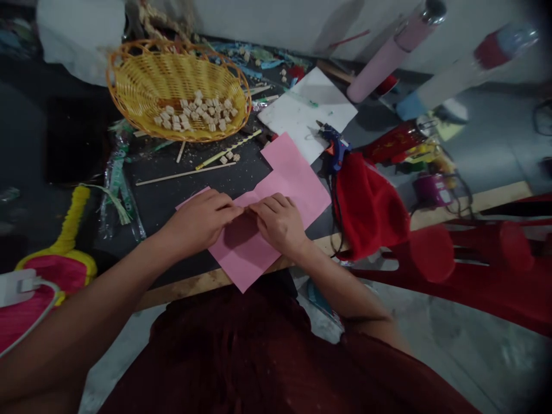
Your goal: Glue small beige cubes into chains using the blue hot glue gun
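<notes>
A pink sheet of paper [245, 259] lies at the table's front edge, one corner reaching past it. It has a notched outline at the far side. My left hand [200, 215] is closed on the paper from the left, thumb and fingers pinched together. From the right, my right hand [280, 221] pinches it just beside the left fingertips. The fingertips of both hands nearly meet over the paper's middle and hide what lies between them. Another pink corner shows behind my left hand.
Behind the paper stands a yellow woven basket [146, 77] holding small beige pieces. A thin wooden stick [185, 173] lies before it. To the right are a blue glue gun [338, 146] on a white sheet [310, 103], a red cloth [371, 207] and a pink bottle [383, 63].
</notes>
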The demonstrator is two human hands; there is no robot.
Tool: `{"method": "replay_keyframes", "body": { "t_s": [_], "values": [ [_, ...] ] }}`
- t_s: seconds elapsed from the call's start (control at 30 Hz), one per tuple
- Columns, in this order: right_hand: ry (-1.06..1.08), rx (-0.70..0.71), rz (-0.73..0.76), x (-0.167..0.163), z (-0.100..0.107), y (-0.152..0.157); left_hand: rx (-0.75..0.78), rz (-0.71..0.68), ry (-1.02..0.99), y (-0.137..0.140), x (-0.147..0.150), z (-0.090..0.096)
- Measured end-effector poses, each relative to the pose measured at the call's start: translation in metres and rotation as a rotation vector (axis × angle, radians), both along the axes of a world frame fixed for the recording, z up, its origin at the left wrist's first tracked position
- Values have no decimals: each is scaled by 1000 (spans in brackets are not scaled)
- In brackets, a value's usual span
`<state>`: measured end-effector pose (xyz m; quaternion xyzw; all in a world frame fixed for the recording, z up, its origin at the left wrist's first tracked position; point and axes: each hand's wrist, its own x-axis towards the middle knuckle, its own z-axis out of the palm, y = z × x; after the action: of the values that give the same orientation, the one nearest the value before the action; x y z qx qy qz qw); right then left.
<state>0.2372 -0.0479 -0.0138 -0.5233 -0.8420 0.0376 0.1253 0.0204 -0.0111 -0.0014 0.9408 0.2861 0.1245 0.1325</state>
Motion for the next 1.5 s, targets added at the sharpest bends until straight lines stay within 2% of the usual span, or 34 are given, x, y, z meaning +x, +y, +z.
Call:
{"method": "replay_keyframes", "body": {
  "t_s": [0.2,0.37,0.57,0.73,0.9,1.0,1.17,1.5],
  "values": [
    [36,12,6,6,7,2,28,1,11,0,-1,-3],
    [176,18,27,11,28,37,26,23,100,-1,-1,-2],
    [184,-65,31,-17,38,91,-54,36,117,0,0,0],
    [91,-101,86,-45,34,108,-60,58,126,-1,0,-1],
    [-33,-89,39,-56,31,112,-72,68,93,-1,1,-3],
    [-16,-69,24,-52,34,117,-97,65,78,-1,1,-3],
    [42,-4,-84,-45,39,141,-131,78,82,-1,1,2],
    [-51,37,-224,-57,35,183,-142,92,113,-1,1,3]
  ]
}}
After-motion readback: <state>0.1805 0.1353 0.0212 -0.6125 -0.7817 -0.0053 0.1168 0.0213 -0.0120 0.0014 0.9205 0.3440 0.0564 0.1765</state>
